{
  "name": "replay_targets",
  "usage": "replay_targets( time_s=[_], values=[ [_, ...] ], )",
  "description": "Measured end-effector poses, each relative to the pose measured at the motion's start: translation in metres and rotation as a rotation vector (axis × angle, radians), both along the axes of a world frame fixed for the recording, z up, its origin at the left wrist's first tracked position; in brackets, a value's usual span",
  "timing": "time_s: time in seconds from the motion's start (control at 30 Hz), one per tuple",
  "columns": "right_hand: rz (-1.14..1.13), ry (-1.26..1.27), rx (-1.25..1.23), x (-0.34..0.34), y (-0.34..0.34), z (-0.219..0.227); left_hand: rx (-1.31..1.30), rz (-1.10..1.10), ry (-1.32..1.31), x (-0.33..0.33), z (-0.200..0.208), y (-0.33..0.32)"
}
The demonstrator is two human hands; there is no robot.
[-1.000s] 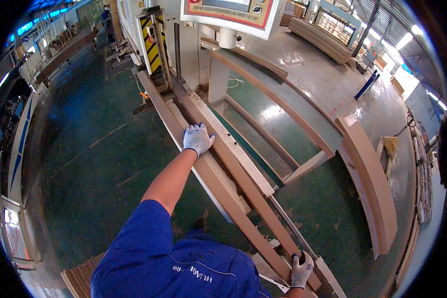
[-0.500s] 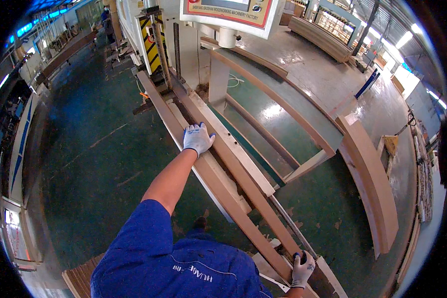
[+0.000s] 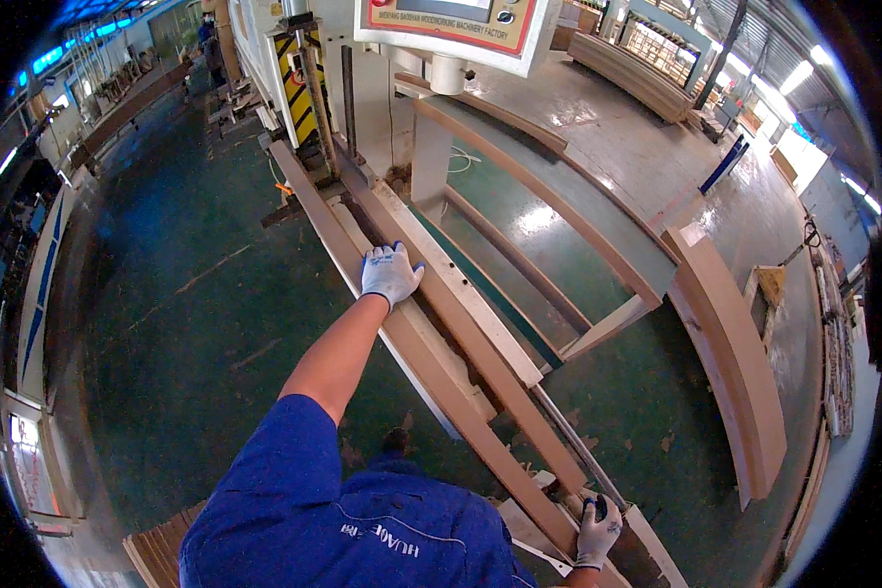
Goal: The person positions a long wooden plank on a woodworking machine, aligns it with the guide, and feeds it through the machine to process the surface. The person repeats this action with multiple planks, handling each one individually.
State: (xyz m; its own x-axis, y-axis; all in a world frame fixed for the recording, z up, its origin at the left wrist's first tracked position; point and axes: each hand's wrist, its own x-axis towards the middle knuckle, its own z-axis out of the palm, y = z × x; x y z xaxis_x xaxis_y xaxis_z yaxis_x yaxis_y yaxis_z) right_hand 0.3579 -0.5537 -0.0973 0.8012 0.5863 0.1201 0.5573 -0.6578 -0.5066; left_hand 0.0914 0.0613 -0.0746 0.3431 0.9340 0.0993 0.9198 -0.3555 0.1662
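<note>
My left hand (image 3: 390, 273), in a white glove, lies flat with fingers spread on a long brown wooden strip (image 3: 480, 343) that runs along the pale machine bed (image 3: 461, 284) toward the woodworking machine (image 3: 363, 108). My right hand (image 3: 596, 532), also gloved, grips the near end of the same strip at the lower right. The strip sits between a pale fence rail and a second board on its left side.
A control panel (image 3: 451, 24) hangs over the machine. Curved wooden frame parts (image 3: 730, 363) stand to the right on the green floor (image 3: 167, 323). A yellow-and-black striped guard (image 3: 299, 83) is at the machine's left. A stack of boards (image 3: 162, 544) lies at lower left.
</note>
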Motion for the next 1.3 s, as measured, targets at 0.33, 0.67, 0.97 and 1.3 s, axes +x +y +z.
replay_targets(
  time_s=[0.33, 0.67, 0.97, 1.3],
  values=[
    [-0.032, 0.024, -0.023, 0.000, -0.001, -0.002, -0.025, -0.003, -0.002, -0.001, 0.000, 0.001],
    [-0.031, 0.011, -0.034, -0.003, 0.001, 0.002, -0.024, -0.010, -0.004, 0.000, 0.003, 0.000],
    [-0.019, -0.013, -0.051, 0.003, -0.002, -0.007, -0.017, -0.001, -0.005, -0.001, -0.001, 0.001],
    [-0.041, 0.024, -0.037, -0.003, 0.001, 0.002, -0.030, -0.001, -0.007, 0.000, 0.002, 0.000]
  ],
)
